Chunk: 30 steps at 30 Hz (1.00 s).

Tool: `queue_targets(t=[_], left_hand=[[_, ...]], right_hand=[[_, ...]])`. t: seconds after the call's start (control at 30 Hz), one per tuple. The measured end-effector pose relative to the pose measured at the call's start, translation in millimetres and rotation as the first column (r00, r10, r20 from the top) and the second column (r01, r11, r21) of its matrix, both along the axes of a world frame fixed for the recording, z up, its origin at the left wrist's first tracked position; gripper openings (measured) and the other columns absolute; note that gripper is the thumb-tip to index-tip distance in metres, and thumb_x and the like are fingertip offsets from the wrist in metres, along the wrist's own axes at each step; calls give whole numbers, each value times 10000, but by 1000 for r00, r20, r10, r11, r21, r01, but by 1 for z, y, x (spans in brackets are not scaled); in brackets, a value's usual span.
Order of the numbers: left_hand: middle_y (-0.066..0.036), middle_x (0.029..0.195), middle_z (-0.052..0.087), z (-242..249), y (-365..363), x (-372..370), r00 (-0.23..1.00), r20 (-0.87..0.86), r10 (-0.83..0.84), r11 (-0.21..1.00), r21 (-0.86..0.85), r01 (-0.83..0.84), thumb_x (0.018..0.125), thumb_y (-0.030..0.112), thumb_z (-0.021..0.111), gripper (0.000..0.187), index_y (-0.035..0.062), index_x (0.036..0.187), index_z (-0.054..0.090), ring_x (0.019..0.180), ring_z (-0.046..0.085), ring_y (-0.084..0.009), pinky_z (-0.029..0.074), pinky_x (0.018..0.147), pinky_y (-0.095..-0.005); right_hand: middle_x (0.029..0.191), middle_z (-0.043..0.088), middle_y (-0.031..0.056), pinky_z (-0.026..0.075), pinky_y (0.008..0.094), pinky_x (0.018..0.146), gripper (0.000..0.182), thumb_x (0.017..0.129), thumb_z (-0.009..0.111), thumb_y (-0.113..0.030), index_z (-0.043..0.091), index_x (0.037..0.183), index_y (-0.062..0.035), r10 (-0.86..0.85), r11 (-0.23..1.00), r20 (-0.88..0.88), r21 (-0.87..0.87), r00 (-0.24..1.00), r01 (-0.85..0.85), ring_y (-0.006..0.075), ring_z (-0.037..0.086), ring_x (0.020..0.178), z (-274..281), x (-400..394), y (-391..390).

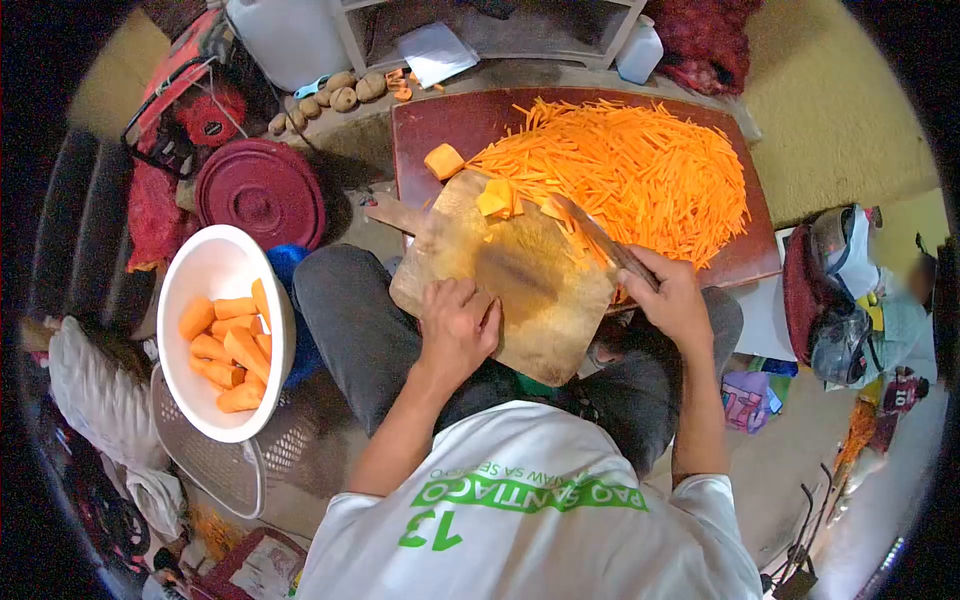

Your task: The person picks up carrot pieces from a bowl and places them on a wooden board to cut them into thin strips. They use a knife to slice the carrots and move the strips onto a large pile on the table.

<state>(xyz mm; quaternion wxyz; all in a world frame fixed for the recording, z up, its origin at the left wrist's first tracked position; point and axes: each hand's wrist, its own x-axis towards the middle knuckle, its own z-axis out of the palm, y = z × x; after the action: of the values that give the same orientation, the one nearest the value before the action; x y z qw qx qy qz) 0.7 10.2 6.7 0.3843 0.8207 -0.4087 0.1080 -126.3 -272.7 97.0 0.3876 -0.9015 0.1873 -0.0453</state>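
Observation:
My right hand (672, 305) is wrapped around the handle of a knife (600, 238). The blade points up and left over the right side of a worn wooden cutting board (540, 345) with a handle, near a few orange strips. On the board's near left part rests my left hand (458, 320), its fingers curled in, with nothing visible in them. Yellow-orange cut pieces (494, 198) lie at the board's far edge. Beyond them a large heap of orange carrot strips (630, 170) covers much of a dark red board (425, 115). An orange chunk (443, 161) sits left of the heap.
To the left, a white basin (172, 270) holds several peeled carrots (238, 335). Behind it is a dark red lid (260, 195). Brown potatoes (342, 98) line the ledge at the back. Plastic bags (850, 310) lie at the right.

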Motion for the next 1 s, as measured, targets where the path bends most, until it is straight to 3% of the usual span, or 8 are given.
queue_targets(t=[0.07, 0.17, 0.3, 0.4, 0.5, 0.73, 0.83, 1.0], left_hand=[[-99, 808, 615, 2, -1, 0, 1000, -23, -13, 1000, 11, 13, 827, 99, 802, 75, 50, 847, 748, 801, 611, -317, 449, 813, -452], [-97, 795, 610, 8, -5, 0, 993, -117, -36, 999, -18, 35, 847, 113, 809, 88, 51, 853, 748, 795, 609, -316, 444, 799, -445], [-95, 797, 622, 27, -20, 6, 935, -339, -102, 981, -192, 37, 867, 118, 811, 91, 51, 872, 749, 795, 609, -318, 440, 787, -438], [-102, 846, 658, 75, -39, 27, 986, -104, -129, 985, -129, 115, 849, 134, 829, 115, 55, 879, 751, 822, 618, -324, 444, 791, -437], [-99, 904, 665, 88, -75, 46, 964, 61, -258, 954, -141, 265, 812, 217, 887, 238, 57, 952, 782, 897, 630, -322, 472, 842, -447], [-125, 1004, 685, 60, -147, 77, 899, 275, -340, 932, 222, 285, 784, 289, 885, 251, 89, 899, 785, 1062, 613, -327, 400, 934, -515], [-118, 972, 685, 55, -150, 83, 915, 300, -268, 960, 169, 225, 800, 269, 874, 229, 83, 895, 780, 1036, 625, -327, 405, 925, -505], [-123, 1012, 726, 35, -117, 97, 978, 125, -170, 984, 71, 162, 827, 214, 856, 198, 65, 944, 798, 1039, 659, -326, 423, 922, -490]], right_hand=[[947, 783, 196, 597, 371, 800, 384, 941, 755, -206, 734, 1258, 10, -15, 1000, 103, 1, 995, 15, 250, 783, 861, 0, -5, -3], [1127, 802, 191, 601, 351, 910, 375, 948, 764, -122, 718, 1274, 58, 6, 992, 112, -125, 994, 8, 238, 786, 982, 2, -15, 7], [1041, 783, 188, 609, 423, 836, 386, 925, 779, -172, 722, 1261, 7, 204, 876, 69, -458, 976, -151, 356, 766, 924, 12, -23, 29], [882, 705, 149, 559, 479, 696, 432, 908, 785, -210, 676, 1290, -38, 302, 799, 85, -566, 949, -203, 365, 702, 795, 6, -26, 32], [875, 689, 137, 556, 475, 687, 452, 925, 776, -228, 654, 1320, -44, 375, 752, 57, -602, 925, -268, 353, 695, 792, 6, -26, 31], [844, 658, 113, 552, 467, 681, 432, 942, 758, -237, 634, 1304, -36, 392, 651, 56, -722, 918, -234, 344, 670, 750, 3, -33, 29], [837, 650, 109, 551, 470, 683, 422, 943, 757, -233, 635, 1298, -42, 356, 670, 23, -703, 934, -238, 346, 665, 745, 1, -38, 25], [853, 689, 133, 559, 477, 696, 410, 949, 757, -228, 650, 1292, -31, 344, 752, 117, -629, 932, -198, 363, 696, 784, -5, -37, 27]])
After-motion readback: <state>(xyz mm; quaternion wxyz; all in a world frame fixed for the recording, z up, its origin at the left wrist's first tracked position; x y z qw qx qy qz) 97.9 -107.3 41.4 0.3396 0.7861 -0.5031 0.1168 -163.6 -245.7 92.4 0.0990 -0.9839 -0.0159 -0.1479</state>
